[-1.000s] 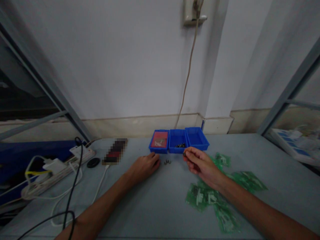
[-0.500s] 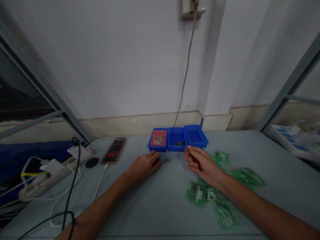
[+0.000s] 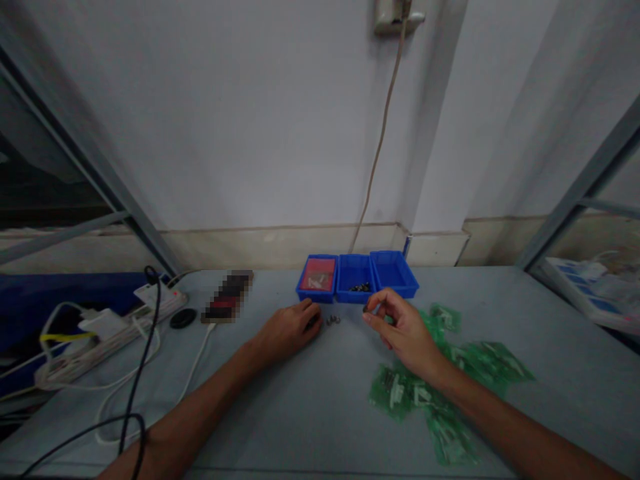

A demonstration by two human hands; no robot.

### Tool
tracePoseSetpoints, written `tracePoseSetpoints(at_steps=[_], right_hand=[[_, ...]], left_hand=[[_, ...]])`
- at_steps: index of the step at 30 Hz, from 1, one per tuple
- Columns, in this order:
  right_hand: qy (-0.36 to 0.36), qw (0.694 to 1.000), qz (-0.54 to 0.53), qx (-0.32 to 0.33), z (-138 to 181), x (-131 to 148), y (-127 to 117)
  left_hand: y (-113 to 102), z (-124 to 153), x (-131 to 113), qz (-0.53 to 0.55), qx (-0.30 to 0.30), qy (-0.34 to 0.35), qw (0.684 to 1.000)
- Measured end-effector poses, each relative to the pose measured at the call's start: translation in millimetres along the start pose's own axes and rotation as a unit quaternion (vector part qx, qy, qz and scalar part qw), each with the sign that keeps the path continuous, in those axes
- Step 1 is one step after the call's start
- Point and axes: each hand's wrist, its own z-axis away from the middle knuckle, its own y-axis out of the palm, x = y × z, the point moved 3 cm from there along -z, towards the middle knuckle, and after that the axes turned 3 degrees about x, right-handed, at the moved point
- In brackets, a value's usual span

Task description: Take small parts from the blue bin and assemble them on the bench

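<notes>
My right hand (image 3: 405,330) is raised over the table, thumb and forefinger pinching a small dark metal piece (image 3: 366,309). It is too small to tell its exact kind. My left hand (image 3: 293,327) rests on the table with curled fingers; a dark patch shows under them, and what they hold, if anything, is hidden. Between the hands lie several small shiny metal parts (image 3: 333,320). Just behind them, the middle blue bin (image 3: 353,265) holds a heap of small dark and shiny parts (image 3: 361,287).
A left blue bin (image 3: 302,293) contains a red sheet and a clear bag; a right blue bin (image 3: 393,267) adjoins the middle one. Green plastic bags (image 3: 450,437) lie around my right forearm. At left are a pixelated object (image 3: 227,297), black disc (image 3: 183,319), power strip (image 3: 115,337) and cables.
My right hand has turned and shifted slightly left, its pinched piece now pointing toward the loose parts. The left hand stays where it was. The view has moved slightly.
</notes>
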Motion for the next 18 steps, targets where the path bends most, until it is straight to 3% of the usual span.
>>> tracePoseSetpoints(at_steps=[9, 18], right_hand=[[0.054, 0.991, -0.120, 0.016, -1.8, -0.8, 1.4], [0.115, 0.957, -0.265, 0.007, -3.5, -6.6, 0.6]], left_hand=[[-2.1, -0.9, -1.1, 0.003, 0.009, 0.006, 1.000], [-0.1, -1.3, -1.0, -0.006, 0.011, 0.007, 1.000]])
